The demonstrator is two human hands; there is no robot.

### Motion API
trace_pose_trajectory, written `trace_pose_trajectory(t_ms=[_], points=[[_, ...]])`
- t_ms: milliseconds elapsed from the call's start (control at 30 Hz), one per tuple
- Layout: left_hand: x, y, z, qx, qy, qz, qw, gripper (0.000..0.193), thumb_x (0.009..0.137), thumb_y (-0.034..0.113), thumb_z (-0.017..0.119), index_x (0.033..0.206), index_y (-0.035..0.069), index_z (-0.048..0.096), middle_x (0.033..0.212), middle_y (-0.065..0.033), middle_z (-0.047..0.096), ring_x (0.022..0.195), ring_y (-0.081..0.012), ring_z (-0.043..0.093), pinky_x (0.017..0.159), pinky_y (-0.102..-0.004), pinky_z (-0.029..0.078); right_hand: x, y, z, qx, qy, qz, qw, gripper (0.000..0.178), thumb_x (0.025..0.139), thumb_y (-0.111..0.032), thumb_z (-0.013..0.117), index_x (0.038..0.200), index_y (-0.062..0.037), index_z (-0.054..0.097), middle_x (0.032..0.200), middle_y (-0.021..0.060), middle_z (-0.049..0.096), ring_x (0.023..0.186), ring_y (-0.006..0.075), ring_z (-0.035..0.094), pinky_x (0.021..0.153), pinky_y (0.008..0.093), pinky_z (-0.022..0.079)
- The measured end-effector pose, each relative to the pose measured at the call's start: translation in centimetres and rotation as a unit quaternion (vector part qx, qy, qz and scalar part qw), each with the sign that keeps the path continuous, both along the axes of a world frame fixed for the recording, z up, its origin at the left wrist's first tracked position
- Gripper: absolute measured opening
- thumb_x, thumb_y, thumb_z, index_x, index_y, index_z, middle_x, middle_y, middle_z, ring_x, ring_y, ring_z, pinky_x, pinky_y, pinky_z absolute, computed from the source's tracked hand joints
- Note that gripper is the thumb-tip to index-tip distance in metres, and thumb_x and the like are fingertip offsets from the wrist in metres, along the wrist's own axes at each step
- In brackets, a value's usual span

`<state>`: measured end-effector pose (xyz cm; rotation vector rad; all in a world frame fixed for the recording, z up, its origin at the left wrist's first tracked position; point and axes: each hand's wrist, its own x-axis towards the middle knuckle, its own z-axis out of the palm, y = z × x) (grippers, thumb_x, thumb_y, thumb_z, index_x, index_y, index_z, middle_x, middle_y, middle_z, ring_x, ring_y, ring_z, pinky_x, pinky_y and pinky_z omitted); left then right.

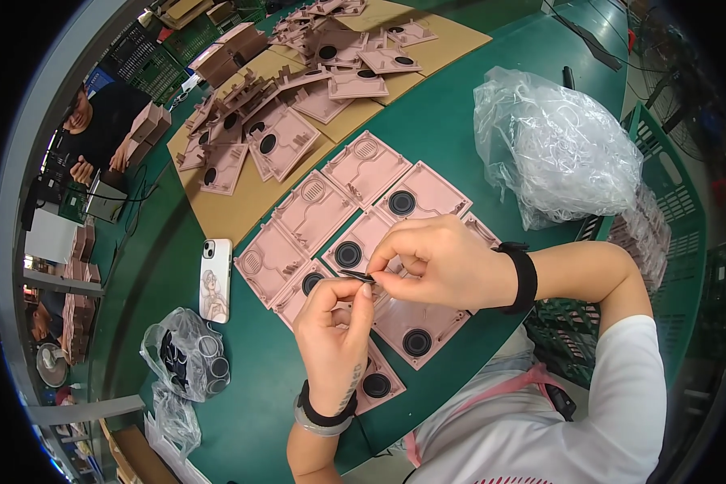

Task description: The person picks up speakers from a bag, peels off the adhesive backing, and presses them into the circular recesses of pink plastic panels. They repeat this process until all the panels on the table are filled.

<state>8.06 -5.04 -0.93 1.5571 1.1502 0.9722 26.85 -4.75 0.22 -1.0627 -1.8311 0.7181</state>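
Both hands meet over the green surface, above a set of pink plastic panels laid flat in rows. The left hand and the right hand pinch the same thin black ring-shaped part, seen edge-on as a dark sliver between their fingertips; each hand is closed narrowly on it with thumb and forefinger. The part hangs just above the panels, near the middle of the rows. Several panels already carry a round black disc in a circular seat, among them the panel nearest the person; others show only an oval grille.

Left of the hands, a small clear plastic bag lies open on the surface and holds a handful of round black rings and discs. A second, crumpled clear bag lies just beside it; what it holds cannot be made out. A phone in a pale printed case lies face down between the small bag and the panels.

To the right, a large clear plastic bag stands puffed up and looks filled with crumpled film only. Beside it a green plastic crate holds stacked clear-wrapped items. Farther back, a loose heap of pink panels rests on brown cardboard sheets. Another person sits at the far left.
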Motion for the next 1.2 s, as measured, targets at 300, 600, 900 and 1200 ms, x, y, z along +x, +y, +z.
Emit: trace_pose_trajectory(t_ms=[300, 600, 900, 1200], points=[[0.7, -0.1, 0.0, 0.111, 0.037, -0.001, 0.993, 0.006, 0.085, 0.000, 0.063, 0.083, -0.002, 0.058, 0.081, -0.0041, 0.059, 0.065, -0.0054, 0.054, 0.052, -0.0177, 0.044, -0.6, 0.2, -0.4, 0.110, -0.012, 0.004, 0.994, 0.014, 0.078, -0.010, 0.071, 0.089, -0.0037, 0.065, 0.078, 0.0014, 0.061, 0.051, 0.0062, 0.047, 0.049, 0.0221, 0.039], [0.1, 0.0, 0.6, -0.058, -0.074, -0.014, 0.995, 0.005, 0.086, -0.001, 0.060, 0.083, -0.002, 0.056, 0.081, -0.0013, 0.057, 0.066, -0.0033, 0.051, 0.055, -0.0169, 0.045, 1.5, 2.6, -0.1, -0.257, 0.228, -0.005, 0.939, 0.020, 0.090, -0.016, 0.064, 0.104, -0.0030, 0.060, 0.096, -0.0005, 0.060, 0.077, 0.0040, 0.054, 0.061, 0.0211, 0.045], [-0.2, -0.2, 0.7, -0.130, -0.107, -0.062, 0.984, 0.004, 0.089, 0.001, 0.058, 0.086, 0.000, 0.055, 0.082, -0.0030, 0.060, 0.069, -0.0039, 0.053, 0.058, -0.0166, 0.044, 0.3, 0.7, 0.5, -0.335, 0.429, 0.170, 0.822, 0.026, 0.091, -0.016, 0.062, 0.113, -0.0033, 0.054, 0.109, 0.0054, 0.057, 0.093, 0.0086, 0.053, 0.079, 0.0251, 0.044], [-1.4, 0.9, 1.1, -0.269, -0.336, -0.067, 0.900, 0.006, 0.093, 0.007, 0.054, 0.089, 0.003, 0.056, 0.082, -0.0073, 0.064, 0.064, -0.0092, 0.056, 0.053, -0.0194, 0.044, 2.2, 1.8, 1.6, 0.040, 0.067, 0.144, 0.986, 0.019, 0.078, -0.011, 0.074, 0.093, -0.0048, 0.064, 0.101, 0.0072, 0.062, 0.091, 0.0147, 0.061, 0.077, 0.0286, 0.050]])
